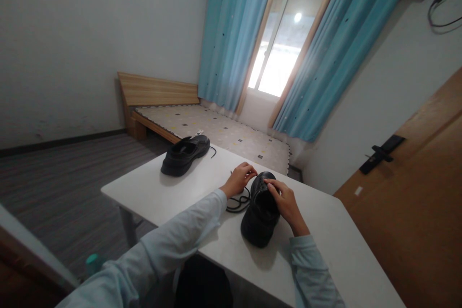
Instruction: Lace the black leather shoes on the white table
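Note:
A black shoe stands on the white table in front of me, its heel towards me. My left hand is beside its toe end, thumb and fingers pinched together on what looks like the black shoelace. The lace lies in loops on the table left of the shoe. My right hand rests on the shoe's right side, with fingertips closed at the tongue and eyelets; what they pinch is too small to make out. A second black shoe sits farther off at the table's left, a lace end trailing from it.
The white table carries both shoes. Behind it stands a bed with a wooden headboard. Blue curtains flank a bright window. On the right is a wooden door with a black handle. A green-capped object is at lower left.

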Demonstrator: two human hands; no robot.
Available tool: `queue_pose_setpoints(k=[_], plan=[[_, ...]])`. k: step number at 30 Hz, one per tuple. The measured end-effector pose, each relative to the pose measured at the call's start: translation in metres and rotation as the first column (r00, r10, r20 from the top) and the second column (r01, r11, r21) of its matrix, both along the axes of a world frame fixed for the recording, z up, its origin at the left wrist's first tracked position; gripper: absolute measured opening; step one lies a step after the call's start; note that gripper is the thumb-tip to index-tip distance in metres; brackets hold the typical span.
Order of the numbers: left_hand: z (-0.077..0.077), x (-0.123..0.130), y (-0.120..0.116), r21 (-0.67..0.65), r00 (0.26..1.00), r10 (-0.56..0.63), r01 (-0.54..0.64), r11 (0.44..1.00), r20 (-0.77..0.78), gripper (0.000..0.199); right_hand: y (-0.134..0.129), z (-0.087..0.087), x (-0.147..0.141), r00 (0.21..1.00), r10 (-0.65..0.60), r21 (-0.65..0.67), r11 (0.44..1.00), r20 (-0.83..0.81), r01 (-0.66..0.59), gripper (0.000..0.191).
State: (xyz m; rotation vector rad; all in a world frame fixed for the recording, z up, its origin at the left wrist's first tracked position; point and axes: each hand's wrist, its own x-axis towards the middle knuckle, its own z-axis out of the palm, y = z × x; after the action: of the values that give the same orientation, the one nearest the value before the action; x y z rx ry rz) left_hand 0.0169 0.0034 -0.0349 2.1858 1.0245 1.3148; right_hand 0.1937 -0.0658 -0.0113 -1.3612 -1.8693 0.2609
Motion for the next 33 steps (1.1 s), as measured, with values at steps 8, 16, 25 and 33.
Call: queue_pose_setpoints(k=[8,16,25,33], plan=[[-0.006,0.001,0.001,0.045,1.0,0.011,-0.01,0.999,-0.019,0.012,0.003,-0.002,0.0,1.0,0.002,0.018,1.0,-0.008,-0.002,0.028],[-0.008,0.005,0.0,0.049,0.999,0.013,-0.01,0.999,-0.051,0.011,0.001,0.001,-0.005,0.999,-0.044,-0.006,0.999,0.017,0.044,0.029],[-0.011,0.006,0.002,0.017,1.0,-0.006,0.006,1.0,0.0,0.013,0.006,-0.001,-0.009,0.991,-0.124,0.008,0.992,0.051,0.124,0.032],[-0.009,0.007,0.0,-0.052,0.998,0.059,-0.059,0.997,-0.002,0.012,0.011,0.001,-0.011,0.956,-0.181,0.047,0.984,0.233,0.175,0.031]])
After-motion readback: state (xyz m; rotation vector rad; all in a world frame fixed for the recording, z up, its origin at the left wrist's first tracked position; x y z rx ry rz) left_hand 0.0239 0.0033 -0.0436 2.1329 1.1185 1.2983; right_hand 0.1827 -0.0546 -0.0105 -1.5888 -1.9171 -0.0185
